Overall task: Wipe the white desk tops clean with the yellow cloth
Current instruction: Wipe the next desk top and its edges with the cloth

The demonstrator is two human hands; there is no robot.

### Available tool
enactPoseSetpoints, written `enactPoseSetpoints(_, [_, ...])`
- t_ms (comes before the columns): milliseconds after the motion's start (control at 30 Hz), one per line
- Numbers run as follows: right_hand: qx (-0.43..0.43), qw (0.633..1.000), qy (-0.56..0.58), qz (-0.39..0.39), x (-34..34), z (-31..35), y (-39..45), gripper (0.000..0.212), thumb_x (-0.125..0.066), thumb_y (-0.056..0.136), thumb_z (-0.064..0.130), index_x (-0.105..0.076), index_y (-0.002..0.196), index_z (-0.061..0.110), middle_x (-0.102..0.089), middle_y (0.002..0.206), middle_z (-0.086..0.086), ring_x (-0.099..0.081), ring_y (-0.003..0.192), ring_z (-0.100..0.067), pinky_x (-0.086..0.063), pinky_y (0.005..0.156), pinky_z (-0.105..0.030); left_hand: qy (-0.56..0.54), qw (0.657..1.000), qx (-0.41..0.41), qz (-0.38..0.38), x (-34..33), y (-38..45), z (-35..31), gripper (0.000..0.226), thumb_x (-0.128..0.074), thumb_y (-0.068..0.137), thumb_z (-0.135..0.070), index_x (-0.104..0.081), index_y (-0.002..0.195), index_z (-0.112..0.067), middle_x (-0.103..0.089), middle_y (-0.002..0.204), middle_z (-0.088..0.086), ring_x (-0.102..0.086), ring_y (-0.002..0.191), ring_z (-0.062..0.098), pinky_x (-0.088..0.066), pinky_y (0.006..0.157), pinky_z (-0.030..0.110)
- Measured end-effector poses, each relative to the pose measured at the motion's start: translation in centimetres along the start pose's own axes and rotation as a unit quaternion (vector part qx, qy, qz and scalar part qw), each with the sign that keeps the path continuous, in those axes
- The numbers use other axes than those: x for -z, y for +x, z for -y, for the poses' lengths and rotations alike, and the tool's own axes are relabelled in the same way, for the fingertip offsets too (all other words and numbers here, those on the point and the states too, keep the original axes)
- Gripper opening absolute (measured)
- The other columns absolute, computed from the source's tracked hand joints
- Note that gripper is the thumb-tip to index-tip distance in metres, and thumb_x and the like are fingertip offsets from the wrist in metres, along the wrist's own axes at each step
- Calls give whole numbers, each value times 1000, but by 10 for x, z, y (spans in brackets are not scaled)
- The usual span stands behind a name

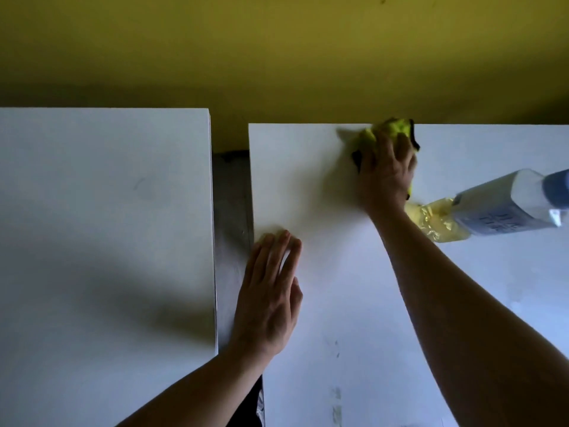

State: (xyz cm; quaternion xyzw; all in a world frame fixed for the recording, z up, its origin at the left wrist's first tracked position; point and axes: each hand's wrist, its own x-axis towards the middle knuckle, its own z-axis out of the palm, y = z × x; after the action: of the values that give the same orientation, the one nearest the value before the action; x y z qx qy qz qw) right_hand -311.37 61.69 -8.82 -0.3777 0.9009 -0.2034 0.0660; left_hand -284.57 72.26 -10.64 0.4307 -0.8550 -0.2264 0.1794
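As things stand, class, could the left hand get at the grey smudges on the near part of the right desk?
Probably yes. The left hand lies flat on the right desk, and the smudges sit just nearer the person, with only bare desk top between them.

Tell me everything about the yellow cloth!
The yellow cloth is bright yellow-green with a dark edge, soft and bunched up. It lies at the far edge of the right white desk. The right hand presses down on it, fingers curled over it, hiding most of it.
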Motion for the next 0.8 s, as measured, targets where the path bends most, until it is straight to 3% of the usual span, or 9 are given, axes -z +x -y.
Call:
enactPoseSetpoints(100, [-16, 1000, 0, 10, -6, 23, -12, 52, -49, 101, 34, -42, 152, 28, -25, 162, -16, -27, 145, -38, -24, 117, -39, -1, 1000, 2, -1, 2, 1, -1, 55, -41, 104, -15, -38, 158, -8, -32, 167, 12, -24, 157, 31, -17, 130, 46])
enactPoseSetpoints(167, [109, 992, 27, 49, -16, 56, -41, 51, -55, 99, 30, -47, 149, 23, -30, 160, -19, -31, 144, -40, -26, 117, -39, 3, 1000, 3, 5, 3, 1, 0, 55, -40, 104, -15, -39, 158, -8, -33, 166, 12, -26, 157, 31, -16, 130, 45])
enactPoseSetpoints(267, [295, 946, 59, 117, -32, 93, -84, 50, -60, 93, 30, -57, 142, 24, -40, 154, -18, -38, 138, -42, -34, 114, -47, 13, 1000, 4, 10, 2, 1, 1, 54, -39, 103, -16, -42, 156, -5, -38, 164, 14, -29, 155, 32, -18, 130, 46])
enactPoseSetpoints(367, [350, 925, 57, 138, -27, 89, -91, 45, -59, 96, 37, -58, 140, 29, -42, 154, -13, -38, 139, -40, -35, 115, -50, 17, 1000, 0, 10, 2, 0, 0, 54, -38, 104, -17, -41, 156, -5, -37, 164, 15, -27, 156, 31, -18, 130, 46])
enactPoseSetpoints(433, [324, 938, 40, 115, -18, 64, -79, 47, -57, 97, 35, -55, 143, 26, -40, 155, -15, -38, 140, -42, -34, 115, -49, 12, 1000, -8, 6, 3, 1, 1, 54, -39, 105, -16, -38, 158, -6, -34, 166, 14, -25, 157, 31, -17, 130, 46])
enactPoseSetpoints(533, [160, 986, 25, 43, 1, 12, -60, 46, -55, 99, 35, -53, 145, 27, -36, 158, -15, -36, 140, -40, -33, 114, -46, 3, 1000, -19, -6, 3, 1, 1, 55, -43, 103, -12, -39, 157, -5, -33, 166, 15, -24, 157, 34, -16, 130, 46])
enactPoseSetpoints(633, [36, 998, 42, 5, 9, -9, -56, 44, -53, 101, 39, -53, 144, 31, -31, 160, -12, -30, 143, -38, -31, 115, -47, -4, 1000, -22, -17, 1, 1, 2, 55, -45, 102, -9, -40, 156, -4, -33, 166, 15, -24, 157, 34, -17, 130, 47])
enactPoseSetpoints(700, [40, 998, 41, 3, 5, 3, -67, 45, -55, 100, 35, -53, 144, 27, -32, 159, -15, -32, 142, -40, -32, 114, -47, -15, 999, -20, -24, 1, 1, 5, 54, -44, 102, -9, -40, 156, -3, -34, 165, 16, -24, 157, 34, -18, 129, 48])
enactPoseSetpoints(800, [136, 990, 33, 24, -5, 29, -112, 47, -59, 95, 32, -57, 142, 24, -37, 157, -17, -36, 140, -41, -33, 113, -44, -37, 999, -2, -39, 1, 0, 6, 53, -44, 103, -12, -41, 153, 4, -39, 161, 20, -30, 154, 36, -20, 129, 45])
